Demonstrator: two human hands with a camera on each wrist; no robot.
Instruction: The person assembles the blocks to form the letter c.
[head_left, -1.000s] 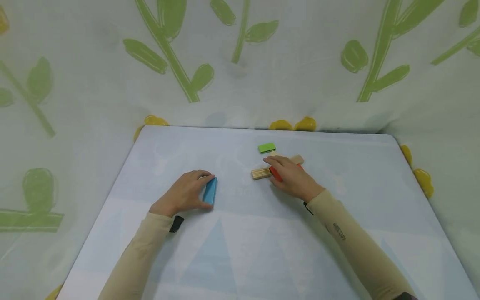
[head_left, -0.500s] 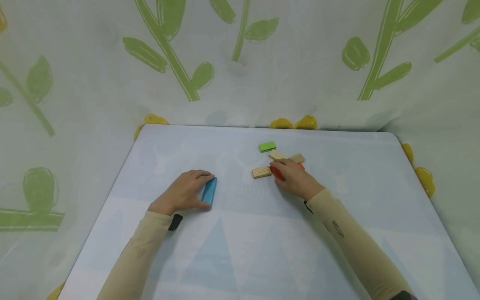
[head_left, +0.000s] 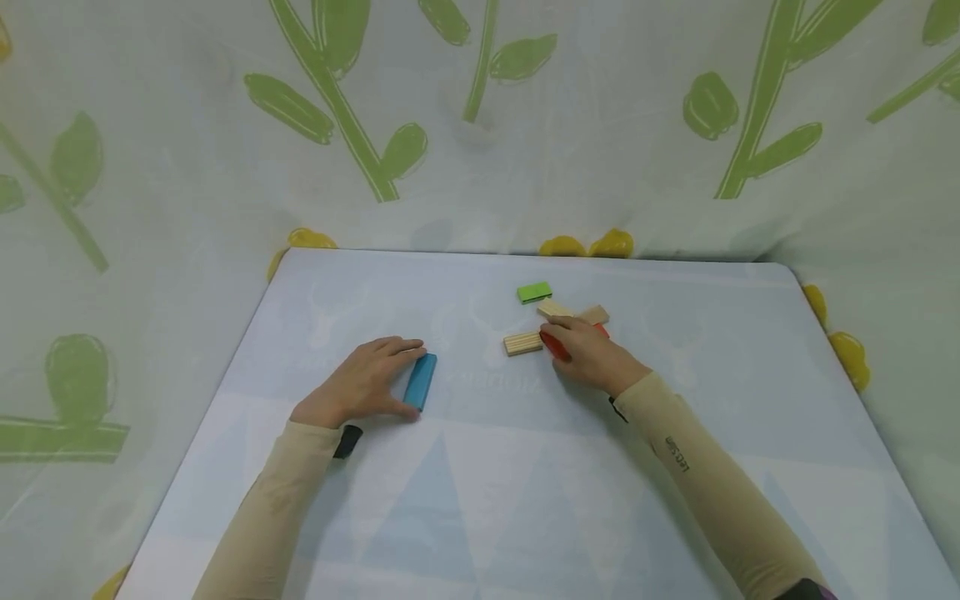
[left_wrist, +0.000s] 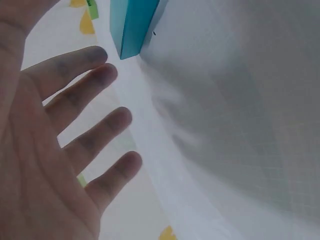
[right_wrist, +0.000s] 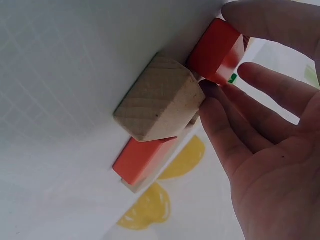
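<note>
On the white table, a blue wooden block (head_left: pixel 421 382) stands beside my left hand (head_left: pixel 363 379). The left fingers are extended, and the left wrist view shows a gap between the fingertips and the blue block (left_wrist: pixel 132 27). My right hand (head_left: pixel 588 354) pinches a red block (head_left: pixel 555 346) between thumb and fingers, amid a small cluster of blocks. In the right wrist view this red block (right_wrist: pixel 217 50) lies near the thumb. A plain wooden block (right_wrist: pixel 157 100) sits against the fingertips, and a second red block (right_wrist: pixel 142 159) is behind it.
A striped wooden block (head_left: pixel 522 343) lies left of the right hand. Beyond the hand are a pale wooden block (head_left: pixel 553 308), another wooden block (head_left: pixel 595 315) and a green block (head_left: pixel 534 292). A leaf-patterned wall covering (head_left: pixel 480 167) borders the table's far edge.
My left hand has loosened from the blue block and drawn slightly left; the block looks less tilted. My right fingers have drawn back and closed on the red block, uncovering the pale wooden block.
</note>
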